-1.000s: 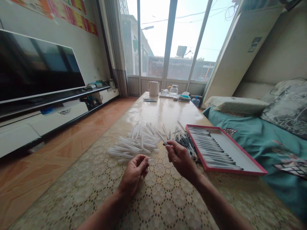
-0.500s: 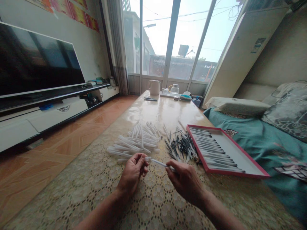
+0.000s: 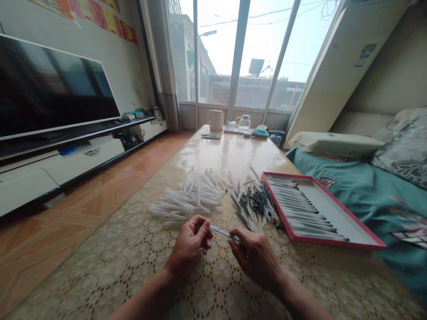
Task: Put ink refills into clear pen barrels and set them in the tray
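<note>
Between my two hands runs a thin whitish pen [image 3: 219, 230], roughly level above the patterned tablecloth. My left hand [image 3: 191, 243] pinches its left end between thumb and fingers. Its right end lies in the closed fingers of my right hand [image 3: 256, 257], which cover that part. Just beyond my left hand is a heap of white pen barrels [image 3: 187, 200]. Dark caps and slim dark pen parts [image 3: 258, 202] lie in a loose pile past my right hand. Farther right, a shallow red-rimmed box [image 3: 348, 209] holds a row of pens [image 3: 302, 206] with dark ends.
At the table's far end stand a beige jug [image 3: 216, 120], a glass pitcher [image 3: 244, 122] on a tray and a tissue pack [image 3: 259, 132]. A sofa with a teal cover [image 3: 353, 178] borders the right side. A TV cabinet [image 3: 83, 158] runs along the left wall.
My hands have come slightly closer together along the pen. The pen's left end, which showed past my left fingertips before, is now inside them. The view has shifted slightly.
</note>
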A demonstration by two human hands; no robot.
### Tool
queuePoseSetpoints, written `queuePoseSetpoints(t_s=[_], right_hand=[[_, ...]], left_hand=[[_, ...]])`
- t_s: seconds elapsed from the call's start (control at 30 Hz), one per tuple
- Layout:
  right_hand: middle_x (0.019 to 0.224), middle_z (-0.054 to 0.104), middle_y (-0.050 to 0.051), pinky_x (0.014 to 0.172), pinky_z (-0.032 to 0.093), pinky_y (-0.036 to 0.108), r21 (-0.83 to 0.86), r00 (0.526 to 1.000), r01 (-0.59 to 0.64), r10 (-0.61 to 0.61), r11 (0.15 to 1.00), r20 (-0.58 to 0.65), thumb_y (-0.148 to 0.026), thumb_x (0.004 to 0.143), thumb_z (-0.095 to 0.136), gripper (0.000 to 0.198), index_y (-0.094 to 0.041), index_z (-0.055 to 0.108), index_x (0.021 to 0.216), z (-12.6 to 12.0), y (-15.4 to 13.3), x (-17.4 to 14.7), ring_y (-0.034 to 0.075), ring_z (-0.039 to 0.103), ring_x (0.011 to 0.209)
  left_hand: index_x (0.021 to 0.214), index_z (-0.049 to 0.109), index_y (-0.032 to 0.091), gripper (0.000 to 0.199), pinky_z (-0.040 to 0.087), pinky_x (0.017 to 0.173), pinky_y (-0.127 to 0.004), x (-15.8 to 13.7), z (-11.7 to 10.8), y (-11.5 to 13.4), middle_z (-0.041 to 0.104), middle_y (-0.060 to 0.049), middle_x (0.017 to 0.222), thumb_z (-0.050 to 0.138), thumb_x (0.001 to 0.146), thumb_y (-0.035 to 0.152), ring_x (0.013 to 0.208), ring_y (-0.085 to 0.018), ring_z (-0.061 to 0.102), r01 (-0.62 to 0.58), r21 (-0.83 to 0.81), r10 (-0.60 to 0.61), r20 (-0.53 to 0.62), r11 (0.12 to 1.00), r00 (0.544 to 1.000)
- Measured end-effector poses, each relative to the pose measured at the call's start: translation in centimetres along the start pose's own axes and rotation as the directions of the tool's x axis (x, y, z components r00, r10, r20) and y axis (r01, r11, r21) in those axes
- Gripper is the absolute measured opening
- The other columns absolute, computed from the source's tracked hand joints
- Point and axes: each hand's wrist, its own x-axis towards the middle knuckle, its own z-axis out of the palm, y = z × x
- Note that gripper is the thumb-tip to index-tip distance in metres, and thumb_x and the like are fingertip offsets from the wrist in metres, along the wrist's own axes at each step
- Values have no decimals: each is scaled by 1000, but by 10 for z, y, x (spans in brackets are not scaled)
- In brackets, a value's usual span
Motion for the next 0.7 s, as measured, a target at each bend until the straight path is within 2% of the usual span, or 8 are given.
queuePoseSetpoints(t_s=[0.2,0.3,0.5,0.7], right_hand=[[69,58,2,59,27,26,-298,991,114,-130,948,-33,-21,92,44,15,-19,53,80,-1,3,4,14,50,62],[69,58,2,59,25,27,-335,988,122,-148,934,-52,-19,92,42,17,-19,52,79,-2,0,3,15,49,64],[65,56,0,51,21,25,-188,999,50,-49,981,9,-21,92,39,21,-19,50,75,5,1,-1,10,45,52],[59,53,-3,52,28,20,152,989,-69,47,986,139,-29,92,39,27,-18,51,70,9,14,-3,9,45,53]], left_hand=[[74,47,18,27,33,32,-15,-4,0,-2,60,3,57,60,78,42,34,-4,45,-18,-1,18,91,1000,996],[74,46,19,27,32,30,-14,-7,3,-4,59,5,55,60,78,42,32,-4,43,-2,-32,5,83,1000,997],[74,45,19,26,29,30,-14,-12,8,-4,55,6,52,59,79,40,32,-4,39,-49,-34,50,59,998,997],[74,46,20,22,27,31,-14,-17,7,-2,56,5,53,57,81,37,33,-4,40,-63,33,58,136,997,989]])
